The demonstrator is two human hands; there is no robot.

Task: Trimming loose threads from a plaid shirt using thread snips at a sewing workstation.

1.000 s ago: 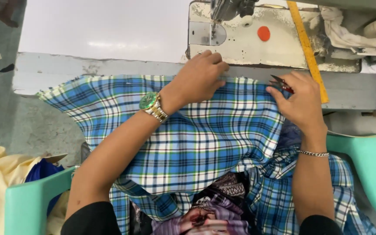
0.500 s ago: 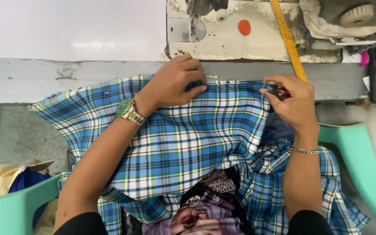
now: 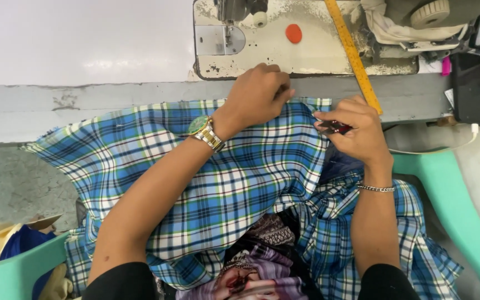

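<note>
Left hand [image 3: 259, 91]: closed, fingers curled, pinching the top edge of the blue, white and green plaid cotton fabric [image 3: 240, 183] against the front lip of the grey counter [image 3: 84, 108].
Right hand [image 3: 356, 133]: closed around a small dark red-handled thread snipper [image 3: 335, 127], its tip at the same fabric edge.
Fabric position: draped from the counter edge down over the lap, between both arms.
Risk: judging by how close the blades sit to the pinched edge, a slip could nick the weave or the left fingers; loose folds might drag off the counter.
Labels and signs: a round orange sticker [image 3: 293, 33] on the cream sewing machine bed [image 3: 306, 50]; a yellow measuring tape [image 3: 354, 53] lies diagonally across it; a black phone [image 3: 471, 89] rests at the far right.
Seat: a mint-green plastic chair [image 3: 456, 211].
</note>
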